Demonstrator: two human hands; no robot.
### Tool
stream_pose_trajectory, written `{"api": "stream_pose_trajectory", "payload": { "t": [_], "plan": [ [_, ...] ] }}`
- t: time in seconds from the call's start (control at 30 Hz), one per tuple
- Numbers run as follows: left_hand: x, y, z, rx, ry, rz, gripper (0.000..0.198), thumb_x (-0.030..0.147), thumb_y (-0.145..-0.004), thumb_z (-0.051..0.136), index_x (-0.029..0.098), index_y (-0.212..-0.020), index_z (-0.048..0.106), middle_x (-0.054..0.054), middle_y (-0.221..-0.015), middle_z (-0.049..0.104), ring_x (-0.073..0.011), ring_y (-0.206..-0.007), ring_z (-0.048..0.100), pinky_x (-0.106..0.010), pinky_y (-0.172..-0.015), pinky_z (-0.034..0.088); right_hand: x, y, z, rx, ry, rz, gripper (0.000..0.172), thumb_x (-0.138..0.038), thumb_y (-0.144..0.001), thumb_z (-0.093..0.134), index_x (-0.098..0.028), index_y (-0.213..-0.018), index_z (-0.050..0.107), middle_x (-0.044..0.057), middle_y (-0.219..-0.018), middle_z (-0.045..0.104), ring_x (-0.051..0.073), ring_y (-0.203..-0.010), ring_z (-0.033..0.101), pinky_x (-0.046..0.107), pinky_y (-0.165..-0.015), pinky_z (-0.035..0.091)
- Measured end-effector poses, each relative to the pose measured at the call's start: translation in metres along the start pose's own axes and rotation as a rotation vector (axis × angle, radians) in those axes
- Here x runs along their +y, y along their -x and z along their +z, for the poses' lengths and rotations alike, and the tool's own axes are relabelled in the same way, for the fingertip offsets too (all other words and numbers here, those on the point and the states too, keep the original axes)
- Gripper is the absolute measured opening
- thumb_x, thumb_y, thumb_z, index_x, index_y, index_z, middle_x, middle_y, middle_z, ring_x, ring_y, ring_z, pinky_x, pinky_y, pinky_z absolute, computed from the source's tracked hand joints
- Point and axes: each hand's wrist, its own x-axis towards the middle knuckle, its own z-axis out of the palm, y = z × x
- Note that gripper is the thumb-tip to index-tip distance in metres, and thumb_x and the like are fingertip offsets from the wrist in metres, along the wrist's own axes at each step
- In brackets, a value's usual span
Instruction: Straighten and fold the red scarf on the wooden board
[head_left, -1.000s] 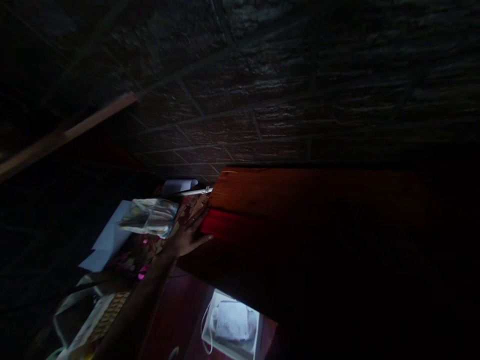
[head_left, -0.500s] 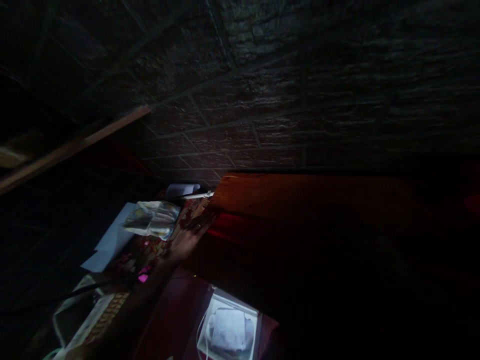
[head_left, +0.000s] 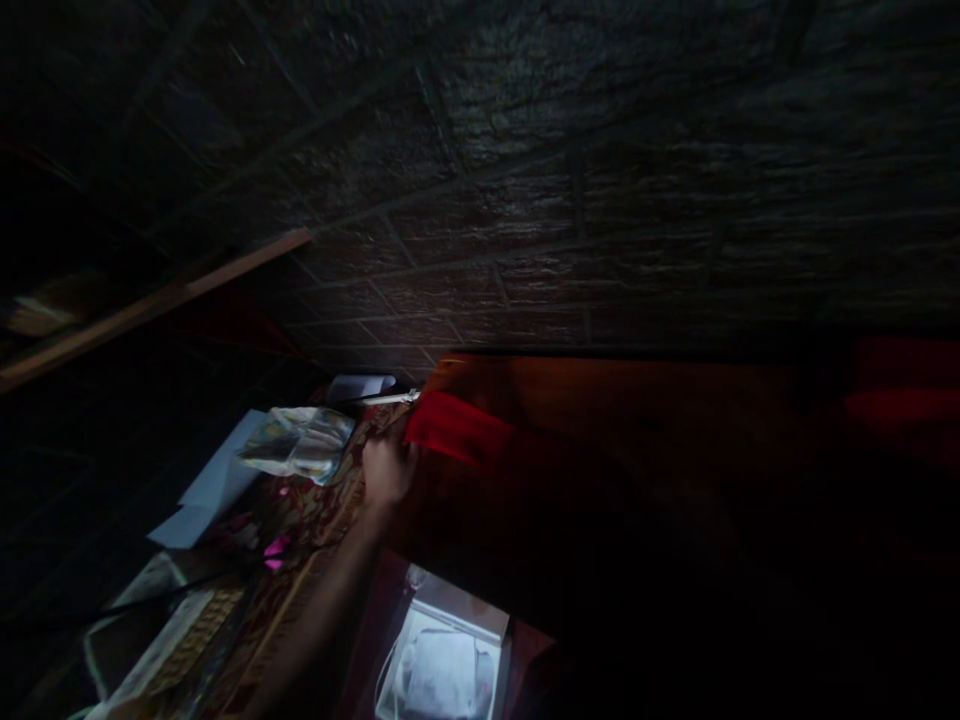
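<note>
My left hand point(head_left: 387, 470) reaches in from the lower left, its fingers curled at the near end of a red cloth point(head_left: 459, 428). The cloth lies partly lit on a brown wooden surface point(head_left: 570, 385), and its far part fades into shadow. The dim light hides the fingertips, but the hand looks closed on the cloth's edge. My right hand is not in view. Just left of my hand sits a crumpled, pale patterned plastic bag point(head_left: 300, 442).
White paper sheets point(head_left: 221, 480) and a pink item point(head_left: 276, 552) lie on a patterned cloth point(head_left: 300, 515). A white open box point(head_left: 442, 660) stands below. A wooden shelf edge point(head_left: 157, 305) juts out at left. Behind is a dark block-patterned wall point(head_left: 525, 210). The right side is very dark.
My left hand went from lying flat with fingers stretched over the wood to curled at the cloth's end. The red cloth now shows more fully. The view shifted slightly.
</note>
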Motion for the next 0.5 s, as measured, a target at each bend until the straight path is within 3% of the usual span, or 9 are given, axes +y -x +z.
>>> {"api": "stream_pose_trajectory", "payload": {
  "t": [0.1,0.2,0.27,0.33,0.4,0.5],
  "plan": [
    [0.037,0.010,-0.019,0.104,0.034,0.028,0.044,0.025,-0.085,0.045,0.017,-0.124,0.064,-0.012,-0.097,0.075,-0.0326,-0.098,0.070,-0.042,-0.087,0.055,-0.048,-0.006,0.031,-0.007,-0.021,-0.080,0.052,-0.042,-0.093,0.056,-0.011,-0.136,0.056,0.019,-0.131,0.060,0.033,-0.118,0.058,0.049,-0.103,0.048],
    [0.080,0.024,-0.027,0.145,0.076,0.148,0.051,0.021,-0.082,0.049,0.021,-0.132,0.060,-0.009,-0.104,0.075,-0.0306,-0.097,0.070,-0.043,-0.088,0.057,-0.092,-0.017,0.064,0.064,-0.118,-0.134,0.082,-0.045,-0.090,0.056,0.003,-0.151,0.030,0.026,-0.152,0.035,0.038,-0.140,0.037,0.051,-0.112,0.040],
    [0.107,0.034,-0.027,0.142,0.136,0.248,0.056,0.019,-0.084,0.048,0.023,-0.140,0.053,-0.008,-0.114,0.073,-0.0290,-0.101,0.070,-0.043,-0.091,0.058,-0.105,-0.024,0.078,0.133,-0.170,-0.090,0.083,-0.039,-0.090,0.052,0.007,-0.153,0.021,0.027,-0.157,0.026,0.037,-0.146,0.026,0.050,-0.117,0.035],
    [0.131,0.040,-0.025,0.144,0.197,0.336,0.059,0.018,-0.088,0.046,0.027,-0.146,0.046,-0.007,-0.122,0.070,-0.0273,-0.109,0.068,-0.043,-0.096,0.057,-0.101,-0.029,0.080,0.161,-0.190,-0.041,0.077,-0.030,-0.090,0.047,0.005,-0.153,0.022,0.025,-0.157,0.027,0.034,-0.147,0.026,0.047,-0.118,0.035],
    [0.151,0.043,-0.020,0.148,0.246,0.412,0.063,0.017,-0.090,0.045,0.030,-0.152,0.037,-0.005,-0.131,0.066,-0.0264,-0.118,0.064,-0.044,-0.101,0.056,-0.083,-0.026,0.070,0.108,-0.191,0.007,0.069,-0.025,-0.090,0.042,0.000,-0.153,0.027,0.023,-0.151,0.040,0.031,-0.139,0.042,0.041,-0.112,0.043],
    [0.173,0.042,-0.006,0.145,0.305,0.533,0.071,0.012,-0.091,0.044,0.033,-0.157,0.024,-0.005,-0.146,0.054,-0.0251,-0.130,0.056,-0.044,-0.107,0.053,-0.042,-0.005,0.034,-0.031,-0.122,0.140,0.067,-0.022,-0.090,0.040,-0.005,-0.154,0.029,0.018,-0.116,0.069,0.024,-0.094,0.071,0.032,-0.083,0.059]
  ]
}}
